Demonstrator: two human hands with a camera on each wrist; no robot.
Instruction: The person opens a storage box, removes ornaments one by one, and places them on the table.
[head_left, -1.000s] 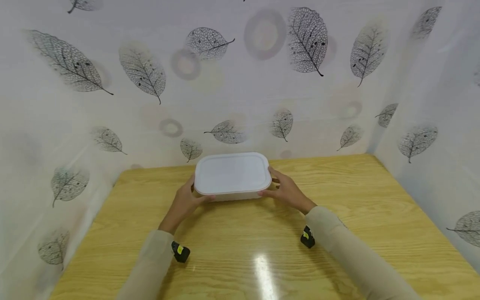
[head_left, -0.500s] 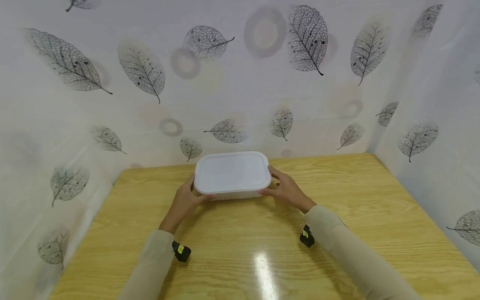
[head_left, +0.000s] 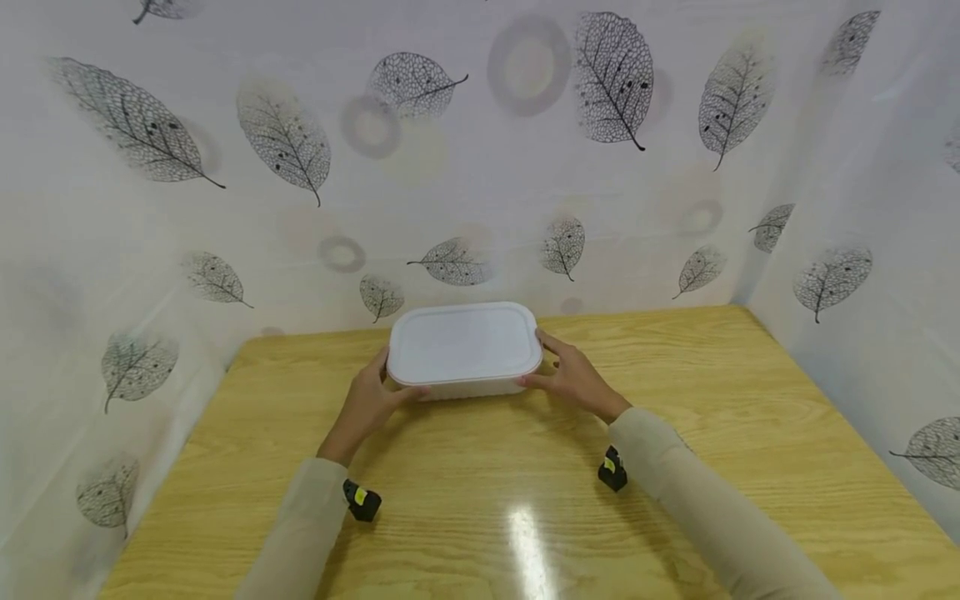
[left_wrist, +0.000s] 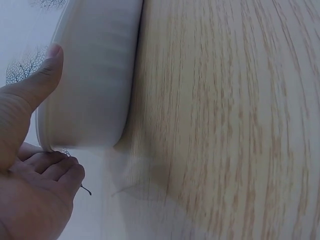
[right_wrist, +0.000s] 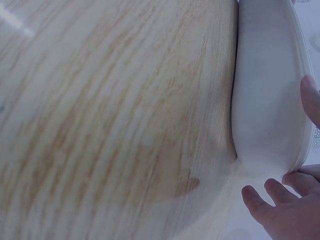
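A white rectangular food container (head_left: 474,389) with rounded corners sits near the table's back edge, covered by a flat white lid (head_left: 465,342). My left hand (head_left: 367,404) holds its left end, thumb along the front and fingers at the end. At the right end my right hand (head_left: 573,382) grips the lid's rim in the same way. In the left wrist view the left thumb (left_wrist: 46,80) presses close to the rim of the container (left_wrist: 95,75). The right wrist view has the right thumb (right_wrist: 311,95) on the rim; some fingers stand apart from the wall.
The wooden table (head_left: 487,467) has a bright light reflection at its front. Pale leaf-printed cloth (head_left: 450,183) hangs behind the table and along both sides. A small black device (head_left: 363,502) is on the left wrist, another black device (head_left: 612,470) on the right.
Both hands keep their hold on the container's ends, and the container stays in place. Only a slight shift of the head view shows.
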